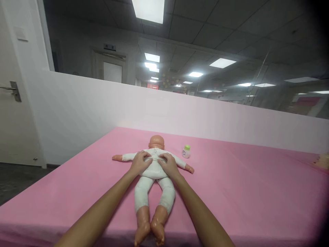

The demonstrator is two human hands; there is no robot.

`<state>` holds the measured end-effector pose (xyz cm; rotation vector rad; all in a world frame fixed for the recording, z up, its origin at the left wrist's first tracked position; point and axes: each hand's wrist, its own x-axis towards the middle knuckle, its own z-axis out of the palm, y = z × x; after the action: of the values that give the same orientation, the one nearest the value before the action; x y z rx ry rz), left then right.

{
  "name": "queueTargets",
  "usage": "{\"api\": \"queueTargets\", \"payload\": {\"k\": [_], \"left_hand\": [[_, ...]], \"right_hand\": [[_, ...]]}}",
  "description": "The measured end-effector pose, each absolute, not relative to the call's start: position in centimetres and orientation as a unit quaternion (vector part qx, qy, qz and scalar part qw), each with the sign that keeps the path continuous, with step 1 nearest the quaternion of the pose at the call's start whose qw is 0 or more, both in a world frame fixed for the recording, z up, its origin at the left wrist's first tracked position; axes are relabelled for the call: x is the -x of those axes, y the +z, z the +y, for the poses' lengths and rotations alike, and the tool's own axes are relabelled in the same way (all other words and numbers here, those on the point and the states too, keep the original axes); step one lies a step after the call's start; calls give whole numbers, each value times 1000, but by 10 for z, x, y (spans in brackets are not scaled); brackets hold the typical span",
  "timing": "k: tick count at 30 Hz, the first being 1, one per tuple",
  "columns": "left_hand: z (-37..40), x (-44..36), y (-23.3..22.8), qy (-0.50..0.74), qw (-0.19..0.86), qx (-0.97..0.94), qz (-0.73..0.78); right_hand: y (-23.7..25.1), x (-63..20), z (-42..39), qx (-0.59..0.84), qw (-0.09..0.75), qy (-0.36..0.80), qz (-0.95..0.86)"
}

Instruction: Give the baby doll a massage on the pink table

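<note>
A baby doll in a white cloth suit lies on the pink bed surface, head away from me and arms spread. My left hand rests on the doll's torso at the left, fingers curled into the white fabric. My right hand presses the torso at the right, fingers bent on the cloth. Both hands meet near the middle of the doll's upper body. A small baby bottle with a green cap stands just right of the doll's head.
A low white partition wall runs behind the bed, with glass and a dim office above it. A white door with a handle stands at the left. Something pale peeks in at the right edge.
</note>
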<state>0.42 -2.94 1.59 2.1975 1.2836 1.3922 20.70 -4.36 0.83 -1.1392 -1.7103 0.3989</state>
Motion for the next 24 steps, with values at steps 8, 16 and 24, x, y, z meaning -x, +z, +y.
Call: {"api": "queueTargets", "payload": {"k": [8, 16, 24], "left_hand": [[-32, -4, 13, 461, 99, -767, 436], [-30, -5, 14, 443, 97, -770, 448], [-30, -6, 12, 468, 64, -768, 432]], "right_hand": [[11, -207, -49, 489, 467, 157, -719], [15, -205, -45, 485, 475, 148, -719], [5, -206, -41, 466, 516, 102, -711]]}}
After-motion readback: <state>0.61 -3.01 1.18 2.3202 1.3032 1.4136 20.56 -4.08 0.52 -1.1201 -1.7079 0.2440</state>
